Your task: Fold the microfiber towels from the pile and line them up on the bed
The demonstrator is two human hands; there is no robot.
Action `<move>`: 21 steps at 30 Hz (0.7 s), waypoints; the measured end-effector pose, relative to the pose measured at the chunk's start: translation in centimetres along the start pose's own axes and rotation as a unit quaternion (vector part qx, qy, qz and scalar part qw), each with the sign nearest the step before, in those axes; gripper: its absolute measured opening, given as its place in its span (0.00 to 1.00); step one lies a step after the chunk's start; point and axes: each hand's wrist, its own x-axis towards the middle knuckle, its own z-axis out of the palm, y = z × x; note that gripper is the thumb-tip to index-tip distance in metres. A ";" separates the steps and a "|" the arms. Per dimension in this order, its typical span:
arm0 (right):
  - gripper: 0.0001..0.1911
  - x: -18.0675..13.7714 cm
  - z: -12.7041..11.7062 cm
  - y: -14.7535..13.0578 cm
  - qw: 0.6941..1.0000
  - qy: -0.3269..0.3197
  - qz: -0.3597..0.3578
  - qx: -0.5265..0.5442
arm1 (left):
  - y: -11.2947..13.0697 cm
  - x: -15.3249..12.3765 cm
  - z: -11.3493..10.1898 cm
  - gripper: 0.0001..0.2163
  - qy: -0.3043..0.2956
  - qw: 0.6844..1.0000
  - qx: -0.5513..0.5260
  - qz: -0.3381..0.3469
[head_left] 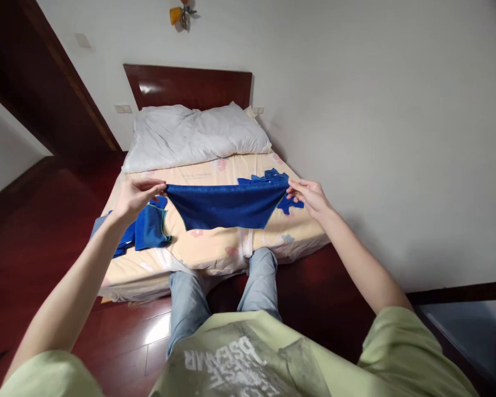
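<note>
A dark blue cloth with a thin yellow-green edge hangs stretched between my two hands, above the bed. My left hand pinches its upper left corner. At the upper right corner, the fingers of my right hand are closed on it too. Below and beside my left hand lies a pile of blue cloths, one of them with the same bright edging. Partly hidden behind the held cloth and my right hand is a crumpled heap of blue cloths.
The bed has a peach flowered sheet, a white quilt at its far end and a dark wooden headboard. My knees touch its near edge. A white wall runs along the right, and dark red floor lies to the left.
</note>
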 end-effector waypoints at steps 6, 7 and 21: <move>0.23 -2.7 -1.8 1.6 0.995 -0.044 0.087 0.011 | -0.6 -4.1 -1.5 0.14 -0.022 0.995 -0.008 -0.093; 0.23 -2.7 -1.8 1.9 0.994 -0.048 0.098 0.015 | -0.8 -4.3 -1.7 0.14 -0.024 0.994 -0.007 -0.105; 0.11 9.3 5.5 6.7 0.979 -0.032 0.201 0.016 | -9.6 5.2 1.0 0.17 -0.002 0.985 -0.045 -0.164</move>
